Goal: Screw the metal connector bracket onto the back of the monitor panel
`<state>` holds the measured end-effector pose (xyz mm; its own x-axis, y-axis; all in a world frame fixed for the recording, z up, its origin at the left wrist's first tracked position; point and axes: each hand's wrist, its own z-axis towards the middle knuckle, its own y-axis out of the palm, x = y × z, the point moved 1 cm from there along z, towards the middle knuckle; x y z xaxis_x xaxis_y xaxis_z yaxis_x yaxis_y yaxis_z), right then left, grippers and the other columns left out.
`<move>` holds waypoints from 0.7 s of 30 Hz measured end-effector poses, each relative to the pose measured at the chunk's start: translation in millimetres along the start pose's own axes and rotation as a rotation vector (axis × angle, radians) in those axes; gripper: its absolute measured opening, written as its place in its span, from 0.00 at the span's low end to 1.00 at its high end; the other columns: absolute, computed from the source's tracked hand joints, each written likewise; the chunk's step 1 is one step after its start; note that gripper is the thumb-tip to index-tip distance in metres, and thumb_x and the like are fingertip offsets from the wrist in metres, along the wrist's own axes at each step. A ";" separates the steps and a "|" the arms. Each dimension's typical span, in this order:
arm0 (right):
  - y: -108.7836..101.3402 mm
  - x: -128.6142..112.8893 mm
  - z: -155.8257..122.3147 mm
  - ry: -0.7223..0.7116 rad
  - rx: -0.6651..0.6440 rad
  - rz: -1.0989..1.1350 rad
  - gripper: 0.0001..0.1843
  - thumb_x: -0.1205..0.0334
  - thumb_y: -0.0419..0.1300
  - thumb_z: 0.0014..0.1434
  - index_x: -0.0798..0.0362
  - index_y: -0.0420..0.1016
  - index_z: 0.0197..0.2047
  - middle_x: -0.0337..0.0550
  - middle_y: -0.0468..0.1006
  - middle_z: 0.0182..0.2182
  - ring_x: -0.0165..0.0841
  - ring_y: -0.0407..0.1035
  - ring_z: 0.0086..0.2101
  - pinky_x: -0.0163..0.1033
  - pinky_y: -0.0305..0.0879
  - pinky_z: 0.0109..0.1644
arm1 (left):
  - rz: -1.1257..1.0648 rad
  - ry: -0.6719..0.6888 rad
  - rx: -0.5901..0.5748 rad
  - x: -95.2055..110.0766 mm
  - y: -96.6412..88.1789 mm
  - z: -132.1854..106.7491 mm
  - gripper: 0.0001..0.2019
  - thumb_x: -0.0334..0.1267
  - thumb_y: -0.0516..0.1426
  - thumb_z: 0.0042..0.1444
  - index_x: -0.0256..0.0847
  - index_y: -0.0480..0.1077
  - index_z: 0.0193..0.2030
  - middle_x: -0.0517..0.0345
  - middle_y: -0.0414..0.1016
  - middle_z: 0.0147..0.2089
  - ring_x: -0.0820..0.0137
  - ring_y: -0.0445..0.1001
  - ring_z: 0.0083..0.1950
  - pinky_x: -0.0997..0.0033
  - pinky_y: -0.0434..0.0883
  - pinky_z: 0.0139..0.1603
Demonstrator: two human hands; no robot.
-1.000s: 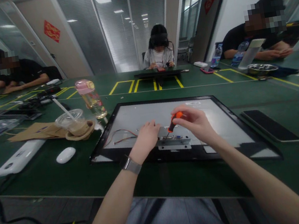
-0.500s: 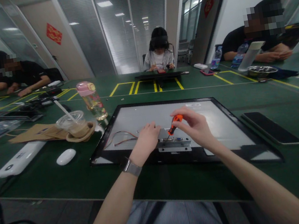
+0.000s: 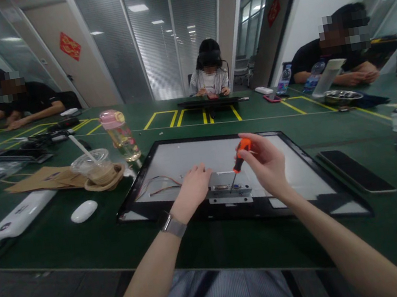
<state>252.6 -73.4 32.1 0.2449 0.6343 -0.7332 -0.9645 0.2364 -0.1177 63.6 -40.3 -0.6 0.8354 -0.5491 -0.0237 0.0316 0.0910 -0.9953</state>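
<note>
Gripping an orange-and-black screwdriver (image 3: 243,154), the fingers of the right hand (image 3: 269,165) hold it tilted, tip down at a metal bracket (image 3: 229,200) on the flat panel (image 3: 192,154), which lies on the green surface (image 3: 86,246). At the bracket's left end is the left hand (image 3: 194,188); whether its fingers grasp anything cannot be told.

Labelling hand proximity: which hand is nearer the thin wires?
Left. The left hand is just right of the thin wires; the right hand is farther right, holding the screwdriver.
</note>
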 end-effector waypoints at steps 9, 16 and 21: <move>-3.0 1.0 2.7 -0.182 0.103 -0.265 0.10 0.60 0.65 0.58 0.45 0.75 0.44 0.37 0.74 0.33 0.32 0.69 0.30 0.40 0.72 0.30 | 0.003 0.007 0.017 -1.5 4.0 2.0 0.20 0.21 0.45 0.63 0.35 0.71 0.55 0.45 0.71 0.52 0.58 0.72 0.51 0.60 0.72 0.51; 0.5 -3.3 2.4 -0.223 0.057 -0.296 0.07 0.61 0.64 0.59 0.47 0.75 0.43 0.39 0.74 0.32 0.32 0.69 0.30 0.40 0.71 0.30 | 0.007 0.015 0.019 -2.3 4.3 2.0 0.19 0.22 0.46 0.64 0.36 0.71 0.55 0.45 0.71 0.51 0.58 0.72 0.51 0.59 0.71 0.52; 1.1 2.5 1.7 -0.219 0.077 -0.283 0.07 0.62 0.64 0.59 0.47 0.75 0.42 0.38 0.74 0.33 0.32 0.69 0.30 0.38 0.70 0.30 | 0.019 0.009 0.017 -1.8 5.4 3.0 0.19 0.22 0.46 0.64 0.36 0.71 0.55 0.45 0.72 0.50 0.58 0.72 0.51 0.59 0.72 0.51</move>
<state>252.3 -70.4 31.3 0.5243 0.6767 -0.5169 -0.8474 0.4742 -0.2387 63.9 -36.3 -5.7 0.8310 -0.5545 -0.0436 0.0250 0.1156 -0.9930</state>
